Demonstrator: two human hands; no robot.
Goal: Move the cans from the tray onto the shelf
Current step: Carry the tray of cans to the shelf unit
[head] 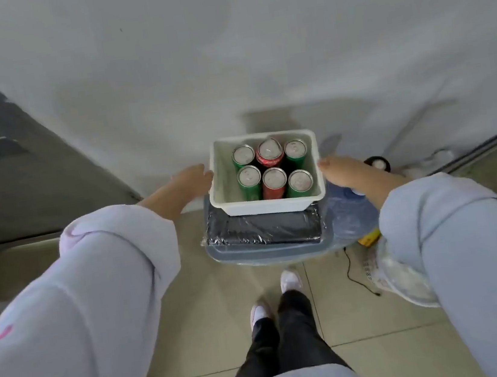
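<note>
A white plastic tray holds several upright cans in two rows. Green cans stand at the outer places and red cans in the middle. My left hand is pressed against the tray's left wall, with its fingertips at the rim. On the opposite side, my right hand grips the right wall in the same way. The tray sits over a black wrapped block; whether it rests on the block or is lifted off it I cannot tell. No shelf is recognisable.
The black block lies on a grey-blue bin lid. A blue water jug and a plastic bag stand at the right, with a black cable on the tiled floor. A white wall is close behind. My feet are just before the bin.
</note>
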